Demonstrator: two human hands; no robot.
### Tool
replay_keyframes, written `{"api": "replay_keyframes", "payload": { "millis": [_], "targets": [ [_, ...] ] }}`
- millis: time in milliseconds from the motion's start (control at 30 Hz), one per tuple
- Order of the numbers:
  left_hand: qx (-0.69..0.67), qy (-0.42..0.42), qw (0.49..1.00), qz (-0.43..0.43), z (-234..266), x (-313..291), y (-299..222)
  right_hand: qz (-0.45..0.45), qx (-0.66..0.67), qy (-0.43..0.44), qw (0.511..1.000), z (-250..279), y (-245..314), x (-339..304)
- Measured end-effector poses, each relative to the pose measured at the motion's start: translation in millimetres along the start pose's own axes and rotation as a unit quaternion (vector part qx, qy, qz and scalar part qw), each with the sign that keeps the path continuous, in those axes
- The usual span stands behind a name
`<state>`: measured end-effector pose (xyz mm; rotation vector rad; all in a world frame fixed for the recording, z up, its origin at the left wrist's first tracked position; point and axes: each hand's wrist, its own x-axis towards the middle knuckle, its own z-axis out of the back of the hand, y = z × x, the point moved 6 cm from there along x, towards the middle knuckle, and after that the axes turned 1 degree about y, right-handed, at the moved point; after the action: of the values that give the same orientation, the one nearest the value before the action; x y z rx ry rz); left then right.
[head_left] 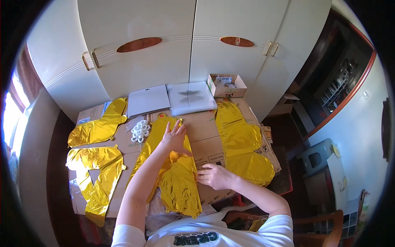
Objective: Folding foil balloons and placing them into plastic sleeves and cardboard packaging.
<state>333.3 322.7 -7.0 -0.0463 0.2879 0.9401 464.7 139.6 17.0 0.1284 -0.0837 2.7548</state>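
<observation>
Where bare cardboard (205, 138) borders gold foil (179, 187), right hand (214, 177) rests, grip unclear; left hand (175, 138) lies spread.

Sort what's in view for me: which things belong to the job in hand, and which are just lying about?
Likely in the job:
middle gold foil, under the left hand, with the right hand at its edge
other gold foils
white rings

Probably just lying about:
grey stool
wooden chair
open box, though its role is unclear
</observation>
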Motion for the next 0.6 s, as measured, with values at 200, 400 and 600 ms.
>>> {"api": "replay_keyframes", "payload": {
  "millis": [200,400,600],
  "targets": [
    [-0.04,-0.04,0.998,0.001,1.4,12.9,7.7,-0.026,0.039,-0.038,0.998,0.4,-1.0,-2.1],
    [-0.127,-0.059,0.99,0.012,-1.1,18.7,21.8,-0.078,0.124,-0.125,0.981,-0.1,-6.3,-5.2],
    [-0.13,-0.101,0.986,0.022,-1.9,9.7,19.7,-0.132,0.206,-0.203,0.948,-5.5,-15.8,-10.0]
  ]
}}
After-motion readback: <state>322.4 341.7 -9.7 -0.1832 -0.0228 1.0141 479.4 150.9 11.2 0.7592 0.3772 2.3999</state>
